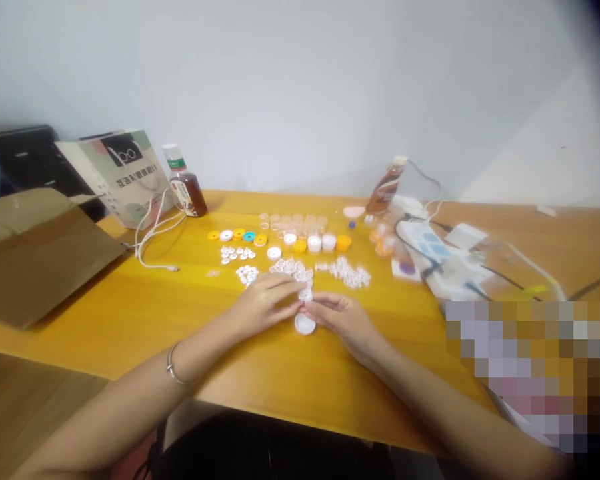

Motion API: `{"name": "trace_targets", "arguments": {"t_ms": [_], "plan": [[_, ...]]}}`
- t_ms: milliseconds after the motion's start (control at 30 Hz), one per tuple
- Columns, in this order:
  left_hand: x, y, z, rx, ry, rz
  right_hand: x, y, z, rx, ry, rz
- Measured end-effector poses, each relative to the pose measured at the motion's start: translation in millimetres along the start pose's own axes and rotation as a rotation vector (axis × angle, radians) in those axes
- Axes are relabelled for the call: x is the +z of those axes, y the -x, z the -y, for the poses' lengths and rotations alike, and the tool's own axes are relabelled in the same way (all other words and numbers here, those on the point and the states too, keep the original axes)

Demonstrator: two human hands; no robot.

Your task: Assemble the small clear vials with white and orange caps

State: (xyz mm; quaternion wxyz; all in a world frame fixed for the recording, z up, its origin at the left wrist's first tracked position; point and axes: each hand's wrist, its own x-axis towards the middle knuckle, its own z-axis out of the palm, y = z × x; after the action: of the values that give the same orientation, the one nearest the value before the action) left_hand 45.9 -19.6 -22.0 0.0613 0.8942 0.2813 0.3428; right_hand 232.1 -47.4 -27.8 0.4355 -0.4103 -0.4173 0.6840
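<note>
My left hand (266, 304) and my right hand (346, 321) meet over the middle of the table, thumbs and fingers pinched together. Whatever lies between the fingertips is too small and blurred to name. Just below them a white round cap-like piece (305, 325) rests on the wood. Behind the fingers spreads a pile of small white plastic pieces (291, 267), with another such heap (350, 273) to its right. Small white discs (247, 273) lie beyond my left hand. Farther back stand white, orange and blue round caps (249, 237) and a row of clear cups (295, 222).
A cardboard box (45, 253), a paper bag (125, 177) and a white cable (155, 266) occupy the left. Two drink bottles, one left (190, 193) and one right (386, 187), stand at the back. Power strips with cables (445, 263) lie at right, near a blurred-out patch.
</note>
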Motion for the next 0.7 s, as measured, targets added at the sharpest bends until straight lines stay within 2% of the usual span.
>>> {"name": "trace_targets", "arguments": {"t_ms": [233,400,567,700], "plan": [[1.8,-0.7,-3.5,-0.039,0.031,0.0,0.8,0.8,0.9,0.014,-0.027,-0.016],[1.2,-0.6,-7.4,-0.125,0.179,-0.006,1.7,1.1,1.6,-0.009,-0.006,-0.028],[9.1,-1.5,-4.7,-0.346,0.376,-0.068,4.2,1.3,1.8,-0.038,0.057,-0.036],[12.9,-4.2,-3.1,-0.537,0.52,-0.014,4.8,1.5,0.5,-0.06,0.108,-0.057]]}}
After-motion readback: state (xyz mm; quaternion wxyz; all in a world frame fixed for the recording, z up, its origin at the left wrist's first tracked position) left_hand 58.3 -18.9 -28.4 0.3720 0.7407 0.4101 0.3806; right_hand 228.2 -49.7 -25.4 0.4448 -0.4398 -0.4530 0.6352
